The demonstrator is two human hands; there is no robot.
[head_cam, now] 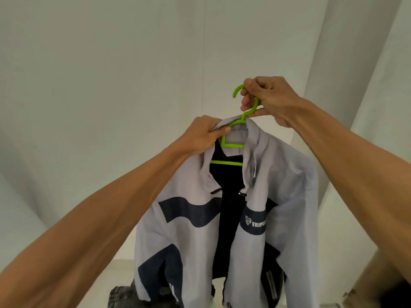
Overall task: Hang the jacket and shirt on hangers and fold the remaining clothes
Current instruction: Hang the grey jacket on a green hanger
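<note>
With the jacket (222, 218) draped on the hanger (233, 134) held aloft, right hand (266, 98) pinching the hook, left hand (200, 134) gripping the collar, hanging looks nearly complete; shirt and folding apparently remain.

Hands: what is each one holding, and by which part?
The right hand grips the hanger by its hook. The left hand pinches the jacket by its collar.
</note>
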